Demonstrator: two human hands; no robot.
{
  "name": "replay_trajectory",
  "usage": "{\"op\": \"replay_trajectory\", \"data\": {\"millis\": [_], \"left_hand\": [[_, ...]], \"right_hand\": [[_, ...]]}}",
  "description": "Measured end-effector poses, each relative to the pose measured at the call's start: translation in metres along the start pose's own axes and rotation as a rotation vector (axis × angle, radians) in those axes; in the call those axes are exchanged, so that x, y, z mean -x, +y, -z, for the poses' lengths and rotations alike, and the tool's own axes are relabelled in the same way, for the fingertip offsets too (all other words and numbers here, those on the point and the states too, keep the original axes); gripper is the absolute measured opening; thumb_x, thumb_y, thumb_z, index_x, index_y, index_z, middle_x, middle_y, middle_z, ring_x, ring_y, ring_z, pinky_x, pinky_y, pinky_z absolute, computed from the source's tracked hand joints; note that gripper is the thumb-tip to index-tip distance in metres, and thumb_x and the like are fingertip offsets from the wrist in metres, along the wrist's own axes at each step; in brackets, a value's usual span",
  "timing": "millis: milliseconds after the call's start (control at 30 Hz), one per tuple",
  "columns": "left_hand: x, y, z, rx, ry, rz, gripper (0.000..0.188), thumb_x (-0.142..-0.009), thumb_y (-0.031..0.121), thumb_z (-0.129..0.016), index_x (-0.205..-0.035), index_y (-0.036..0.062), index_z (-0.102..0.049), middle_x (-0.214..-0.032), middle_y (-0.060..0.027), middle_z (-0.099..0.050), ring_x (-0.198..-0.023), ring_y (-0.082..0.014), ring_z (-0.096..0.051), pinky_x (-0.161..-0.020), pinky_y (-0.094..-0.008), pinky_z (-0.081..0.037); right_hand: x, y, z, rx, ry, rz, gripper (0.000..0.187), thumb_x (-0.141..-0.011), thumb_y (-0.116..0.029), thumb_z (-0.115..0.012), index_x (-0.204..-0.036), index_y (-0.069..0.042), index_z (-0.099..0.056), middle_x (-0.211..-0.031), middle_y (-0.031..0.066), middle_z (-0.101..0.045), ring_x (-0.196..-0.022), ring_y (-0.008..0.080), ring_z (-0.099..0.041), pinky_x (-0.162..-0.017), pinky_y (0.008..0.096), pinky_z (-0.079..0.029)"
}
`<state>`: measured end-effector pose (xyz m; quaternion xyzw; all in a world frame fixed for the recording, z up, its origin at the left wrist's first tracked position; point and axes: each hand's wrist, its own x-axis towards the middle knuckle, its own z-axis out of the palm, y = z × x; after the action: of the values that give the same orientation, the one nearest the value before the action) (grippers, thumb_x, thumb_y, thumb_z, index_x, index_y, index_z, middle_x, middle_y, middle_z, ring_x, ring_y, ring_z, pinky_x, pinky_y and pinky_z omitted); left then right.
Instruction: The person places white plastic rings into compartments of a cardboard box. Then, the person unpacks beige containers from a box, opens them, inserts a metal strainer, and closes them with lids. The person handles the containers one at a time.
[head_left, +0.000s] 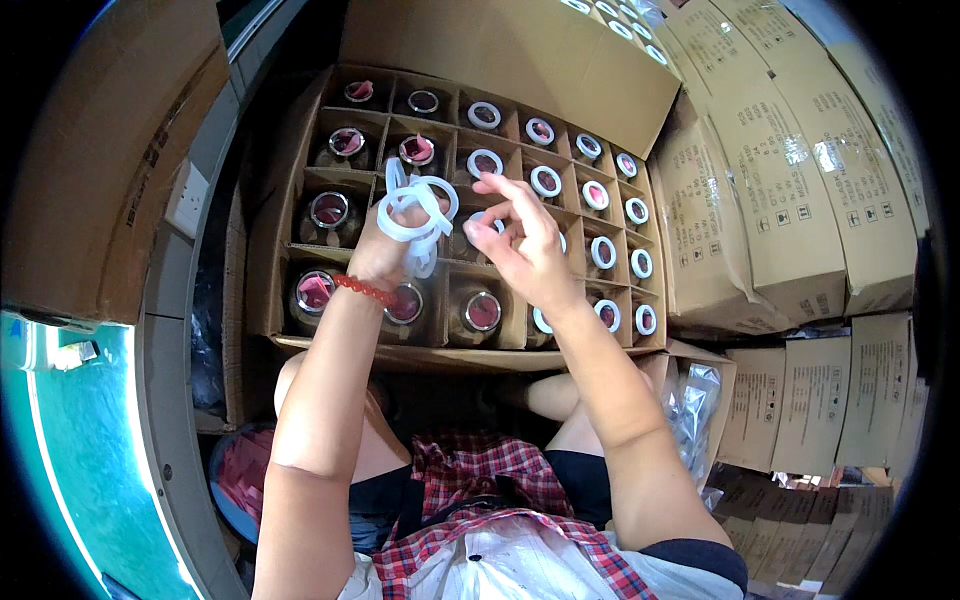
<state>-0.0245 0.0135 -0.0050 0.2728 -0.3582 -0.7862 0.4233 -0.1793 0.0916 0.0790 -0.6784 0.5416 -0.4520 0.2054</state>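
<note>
Your left hand [385, 245] is closed around a bunch of white rubber rings [418, 208], loops sticking up and dangling past the fingers; a red bead bracelet [365, 291] sits on that wrist. Your right hand [525, 250] hovers just beside it, fingers spread and loosely curled, thumb and forefinger pinching toward the bunch. Whether one ring is already pinched there, you cannot tell.

Handling, as a judgement: the rings look thin, soft and floppy, near weightless, and likely to cling to each other. Take one by its edge between thumb and fingertip and peel it free of the bunch, not from the middle of the tangle.

Below both hands: a cardboard box [262, 260] with cardboard dividers, one glass jar [482, 312] per cell, mouths up. Jars on the right side already carry a white ring [546, 181] on the mouth; those on the left, such as the bare jar [330, 211], show plain rims. Glass, so likely hard, slippery and breakable.

Further out: stacked closed cartons [800, 190] on the right, a clear plastic bag [693, 405] near your right knee.
</note>
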Motion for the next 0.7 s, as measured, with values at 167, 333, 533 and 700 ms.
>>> {"op": "replay_trajectory", "data": {"millis": [167, 333, 533, 700], "left_hand": [[0.007, 0.001, -0.003, 0.059, -0.086, 0.021, 0.043, -0.076, 0.029, -0.075, -0.111, 0.0064, -0.062, -0.098, -0.0026, -0.065, -0.086, -0.0128, -0.062, -0.074, -0.0271, -0.05], [0.016, 0.013, 0.0, -0.033, -0.096, 0.028, 0.027, -0.076, 0.022, -0.076, -0.095, 0.0085, -0.063, -0.083, 0.0005, -0.061, -0.07, -0.0094, -0.057, -0.06, -0.0223, -0.043], [0.024, 0.013, 0.019, -0.112, -0.055, 0.01, 0.027, -0.075, 0.026, -0.076, -0.09, 0.0084, -0.063, -0.077, 0.0012, -0.06, -0.066, -0.0083, -0.056, -0.058, -0.0217, -0.042], [0.028, 0.021, 0.028, -0.124, -0.009, 0.005, 0.023, -0.075, 0.024, -0.076, -0.087, 0.0097, -0.063, -0.079, 0.001, -0.06, -0.069, -0.0082, -0.056, -0.061, -0.0218, -0.041]], "right_hand": [[0.0, 0.012, -0.014, 0.02, -0.039, 0.058, 0.02, -0.084, -0.003, -0.068, -0.103, 0.004, -0.066, -0.094, 0.0069, -0.064, -0.073, 0.0082, -0.06, -0.058, 0.0203, -0.047], [0.014, 0.015, -0.009, -0.537, 0.158, -0.403, 0.021, -0.091, -0.006, -0.061, -0.109, 0.004, -0.064, -0.096, 0.0082, -0.067, -0.076, 0.0103, -0.062, -0.066, 0.0236, -0.054], [0.076, 0.033, 0.009, 0.214, 0.032, -0.109, 0.017, -0.085, -0.008, -0.068, -0.1, -0.002, -0.069, -0.1, 0.0106, -0.062, -0.087, 0.0179, -0.064, -0.074, 0.028, -0.054], [0.134, 0.044, 0.014, 0.577, -0.329, -0.055, 0.023, -0.082, -0.01, -0.064, -0.103, -0.005, -0.068, -0.124, 0.009, -0.056, -0.106, 0.0281, -0.055, -0.089, 0.0394, -0.045]]}}
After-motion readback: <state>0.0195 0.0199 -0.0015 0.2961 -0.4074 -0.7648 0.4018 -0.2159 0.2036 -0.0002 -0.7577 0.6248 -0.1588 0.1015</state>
